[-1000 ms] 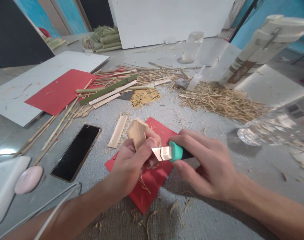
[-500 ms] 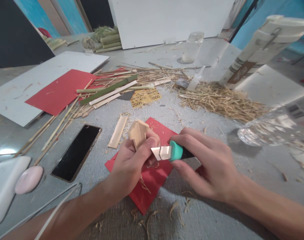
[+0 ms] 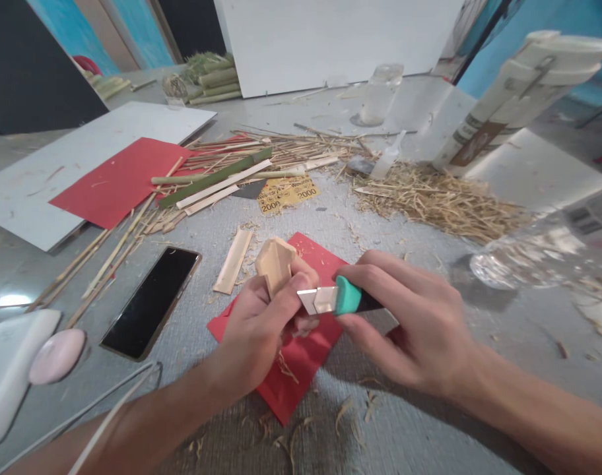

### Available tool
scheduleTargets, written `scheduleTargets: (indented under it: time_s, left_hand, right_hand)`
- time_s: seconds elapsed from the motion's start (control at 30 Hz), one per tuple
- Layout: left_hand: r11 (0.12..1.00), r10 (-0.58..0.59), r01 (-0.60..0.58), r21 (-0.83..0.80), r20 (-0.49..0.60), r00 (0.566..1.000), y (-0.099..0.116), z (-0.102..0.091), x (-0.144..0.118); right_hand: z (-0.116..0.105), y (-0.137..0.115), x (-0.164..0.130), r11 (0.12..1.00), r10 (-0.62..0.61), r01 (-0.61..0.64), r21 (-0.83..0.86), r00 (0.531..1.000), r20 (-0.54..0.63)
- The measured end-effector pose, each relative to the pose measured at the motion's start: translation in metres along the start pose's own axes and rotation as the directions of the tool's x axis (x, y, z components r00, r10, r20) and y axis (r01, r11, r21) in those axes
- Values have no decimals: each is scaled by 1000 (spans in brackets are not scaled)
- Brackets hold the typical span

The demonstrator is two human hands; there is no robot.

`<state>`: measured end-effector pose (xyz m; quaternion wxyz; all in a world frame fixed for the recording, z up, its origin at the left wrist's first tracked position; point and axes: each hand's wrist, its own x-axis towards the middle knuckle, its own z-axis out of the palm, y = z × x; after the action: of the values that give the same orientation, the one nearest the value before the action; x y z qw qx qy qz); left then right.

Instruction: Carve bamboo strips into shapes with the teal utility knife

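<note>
My left hand [image 3: 261,326] is closed around a small pale wooden piece [image 3: 274,260] with angled edges; its lower part is hidden by the fingers. My right hand [image 3: 410,320] grips a box cutter [image 3: 348,295] with a teal end and a dark body. Its wide blade points left and reaches the left thumb; whether it touches the thumb or something behind it I cannot tell. Beneath both hands lies a red sheet [image 3: 286,389] with thin shavings on it. A flat pale wood strip [image 3: 233,260] rests just left of the held piece.
To the left lie a phone [image 3: 152,303], a pink oval object [image 3: 57,356] and a white cable [image 3: 115,402]. Bamboo strips [image 3: 222,178] and a yellow card [image 3: 288,193] are farther back. A straw pile [image 3: 444,201], a plastic bottle [image 3: 533,254] and a tall white container [image 3: 519,105] stand right.
The box cutter's blade has shifted very slightly left and up against the left thumb. The wooden piece has turned a little in my left hand. Everything else stays in place.
</note>
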<state>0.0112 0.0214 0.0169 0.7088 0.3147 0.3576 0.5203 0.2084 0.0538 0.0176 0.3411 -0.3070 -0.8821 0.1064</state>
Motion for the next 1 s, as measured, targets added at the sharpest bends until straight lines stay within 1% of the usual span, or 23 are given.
scheduleTargets:
  time_s: [0.2,0.4,0.5,0.57,0.67,0.73,0.77,0.87,1.0]
  left_hand:
    - [996,-6,12,-84,67,998,-3,-2,3]
    - [992,-16,22,-126,48,999,-8,-6,6]
    - [993,-14,23,-112,82,997,-8,-7,5]
    - [996,7,5,-91,135,991,-7,-7,3]
    - [997,12,4,-83,195,981,-6,-7,0]
    - [994,-12,33,-105,193,981,-7,-8,0]
    - [992,-21,44,-117,185,982,-7,-9,1]
    - [988,-32,54,-141,154,988,-10,-11,5]
    - [988,-24,43,-150,123,992,-13,-15,9]
  right_hand:
    - [-1,0,-1,998,24,-26,-61,1000,-18]
    - [2,-1,-3,996,51,-52,-77,999,-16]
    - [2,1,-3,996,61,-62,-64,998,-19]
    - [-1,6,0,993,97,-100,-59,994,-54]
    - [-4,21,5,979,185,-195,-51,969,-166]
    - [-4,32,8,967,247,-254,-3,944,-218]
    - [-3,36,9,961,274,-275,28,936,-222]
    - [1,41,9,942,332,-318,105,927,-174]
    - [5,40,6,926,362,-342,162,925,-116]
